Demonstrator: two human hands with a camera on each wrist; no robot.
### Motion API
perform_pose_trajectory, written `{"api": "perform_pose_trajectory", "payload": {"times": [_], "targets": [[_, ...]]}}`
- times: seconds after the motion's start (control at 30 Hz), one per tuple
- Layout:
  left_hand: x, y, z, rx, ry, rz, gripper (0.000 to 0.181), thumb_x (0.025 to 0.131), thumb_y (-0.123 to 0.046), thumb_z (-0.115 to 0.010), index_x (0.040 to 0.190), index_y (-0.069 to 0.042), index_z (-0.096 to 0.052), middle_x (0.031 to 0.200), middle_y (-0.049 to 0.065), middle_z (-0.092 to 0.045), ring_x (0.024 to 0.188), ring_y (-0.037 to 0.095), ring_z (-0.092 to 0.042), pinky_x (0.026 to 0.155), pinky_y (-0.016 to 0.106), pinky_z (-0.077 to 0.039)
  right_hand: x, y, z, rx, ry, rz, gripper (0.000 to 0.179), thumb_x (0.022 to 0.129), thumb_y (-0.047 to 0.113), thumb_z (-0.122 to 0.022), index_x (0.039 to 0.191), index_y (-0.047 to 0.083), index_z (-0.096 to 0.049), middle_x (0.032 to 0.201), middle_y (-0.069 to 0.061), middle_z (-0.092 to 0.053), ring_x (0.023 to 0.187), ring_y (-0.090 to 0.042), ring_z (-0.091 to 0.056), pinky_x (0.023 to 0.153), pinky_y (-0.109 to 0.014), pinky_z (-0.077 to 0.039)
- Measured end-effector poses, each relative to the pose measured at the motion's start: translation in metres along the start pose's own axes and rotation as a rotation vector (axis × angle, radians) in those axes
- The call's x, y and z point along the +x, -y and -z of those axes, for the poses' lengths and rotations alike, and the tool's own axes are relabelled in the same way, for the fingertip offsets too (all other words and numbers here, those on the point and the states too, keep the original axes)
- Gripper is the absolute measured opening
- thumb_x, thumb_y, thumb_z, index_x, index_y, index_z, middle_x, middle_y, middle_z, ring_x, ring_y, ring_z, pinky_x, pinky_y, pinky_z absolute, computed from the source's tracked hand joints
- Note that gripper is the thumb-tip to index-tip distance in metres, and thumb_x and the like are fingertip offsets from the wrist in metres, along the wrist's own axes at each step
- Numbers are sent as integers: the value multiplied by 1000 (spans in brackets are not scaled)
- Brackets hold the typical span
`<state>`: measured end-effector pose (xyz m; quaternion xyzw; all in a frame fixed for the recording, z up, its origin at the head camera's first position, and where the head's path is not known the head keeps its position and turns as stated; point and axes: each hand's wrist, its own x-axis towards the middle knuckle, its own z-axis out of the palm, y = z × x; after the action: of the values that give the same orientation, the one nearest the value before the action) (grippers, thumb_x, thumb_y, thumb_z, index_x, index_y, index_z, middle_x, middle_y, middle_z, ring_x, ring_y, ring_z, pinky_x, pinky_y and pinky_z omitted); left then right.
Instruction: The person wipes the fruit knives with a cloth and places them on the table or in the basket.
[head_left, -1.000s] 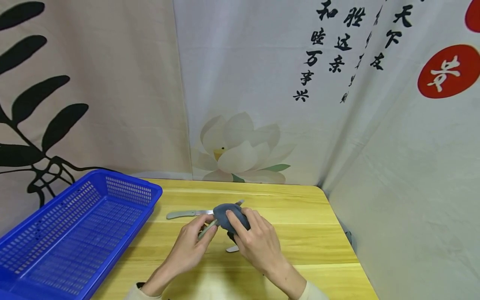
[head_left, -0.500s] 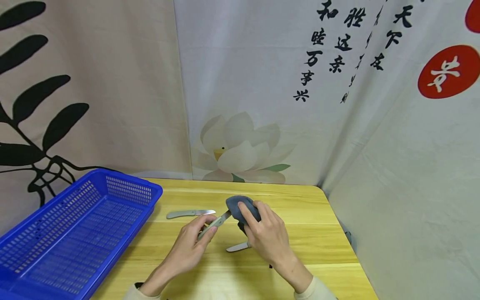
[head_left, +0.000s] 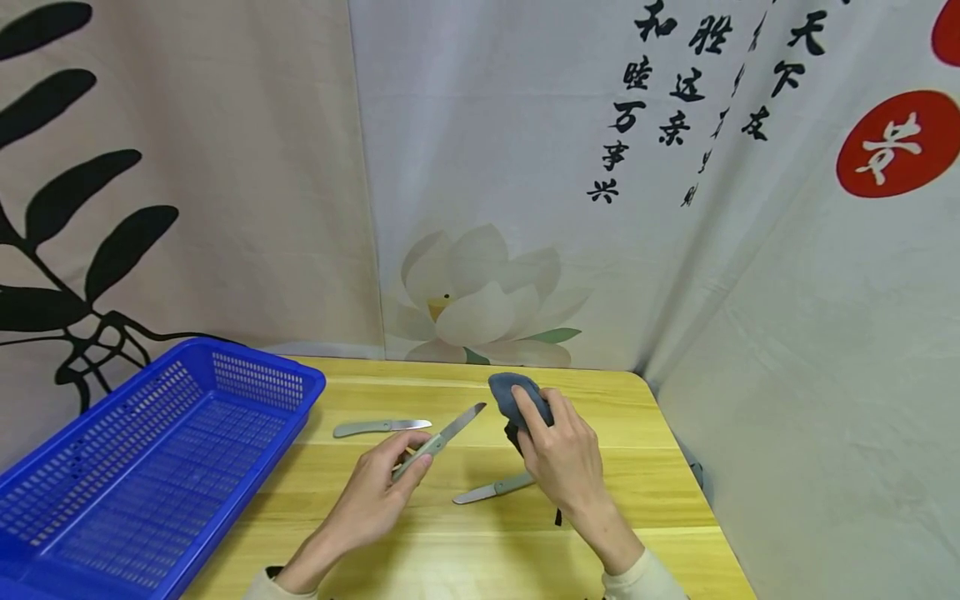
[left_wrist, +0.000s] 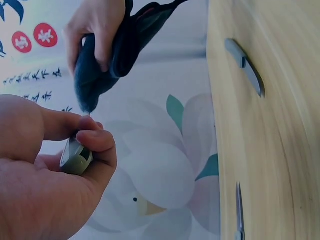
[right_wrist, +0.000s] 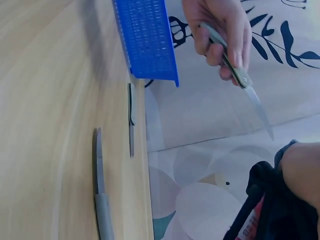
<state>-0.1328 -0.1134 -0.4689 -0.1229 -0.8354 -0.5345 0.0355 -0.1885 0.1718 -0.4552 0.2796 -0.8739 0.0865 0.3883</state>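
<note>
My left hand (head_left: 378, 492) pinches the pale green handle of a folding knife (head_left: 450, 432), its blade out and pointing up to the right. In the left wrist view, the fingers curl round the handle end (left_wrist: 77, 159). To the right, my right hand (head_left: 562, 458) grips a bunched blue-grey cloth (head_left: 512, 395) with a black part hanging under it, apart from the blade. The right wrist view shows a red label with lettering on this dark bundle (right_wrist: 265, 205). Two similar unfolded knives lie on the table: one behind the left hand (head_left: 363, 428), another below the right hand (head_left: 483, 491).
A blue plastic basket (head_left: 258, 377) with mesh walls stands at the left of the wooden table (head_left: 600, 400). Printed fabric curtains (head_left: 495, 125) hang behind the table and along its right side. A small black strap end (head_left: 558, 517) shows beneath the right wrist.
The cloth has come off the blade as my right hand moved up and right with it. The blade and the lower knife are now uncovered. My left hand has hardly moved.
</note>
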Motion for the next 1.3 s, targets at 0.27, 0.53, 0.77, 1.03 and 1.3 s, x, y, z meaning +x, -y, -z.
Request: {"api": "perform_pose_trajectory", "payload": {"times": [0.27, 0.53, 0.77, 1.03, 1.3], "targets": [[3, 0, -1, -27, -35, 26, 22, 111, -12, -70, 131, -18, -77, 94, -1, -66, 83, 12, -59, 64, 25, -49, -4, 19, 3, 117, -8, 58, 66, 86, 7, -92, 148, 15, -71, 121, -20, -72, 98, -32, -74, 73, -42, -70], [5, -2, -5, -7, -32, -3, 17, 113, -15, -69, 127, -22, -76, 107, -3, -73, 93, 14, -64, 77, 25, -55, -4, 51, 3, 131, 37, 151, 67, 88, 18, -97, 149, 19, -70, 123, -14, -72, 100, -25, -74, 79, -35, -69], [3, -2, -5, -2, -36, -12, 15, 114, -15, -67, 121, -25, -75, 102, -3, -71, 87, 12, -60, 72, 26, -52, -3, 63, 0, 103, 53, 179, 67, 87, 22, -99, 148, 19, -71, 118, -11, -71, 95, -21, -72, 76, -31, -67], [3, -3, -6, -15, -30, -22, 20, 114, -12, -67, 131, -18, -75, 104, -1, -72, 88, 12, -61, 74, 25, -53, -2, 55, -5, 37, 39, 155, 69, 81, 19, -101, 144, 18, -72, 114, -12, -71, 91, -22, -72, 73, -31, -67], [4, 0, -5, -8, -14, -19, 19, 114, -13, -67, 129, -20, -75, 94, -4, -64, 85, 15, -60, 71, 25, -50, 0, 39, -6, 27, 14, 118, 71, 80, 15, -101, 145, 17, -73, 115, -16, -73, 91, -26, -73, 70, -35, -67]]}}
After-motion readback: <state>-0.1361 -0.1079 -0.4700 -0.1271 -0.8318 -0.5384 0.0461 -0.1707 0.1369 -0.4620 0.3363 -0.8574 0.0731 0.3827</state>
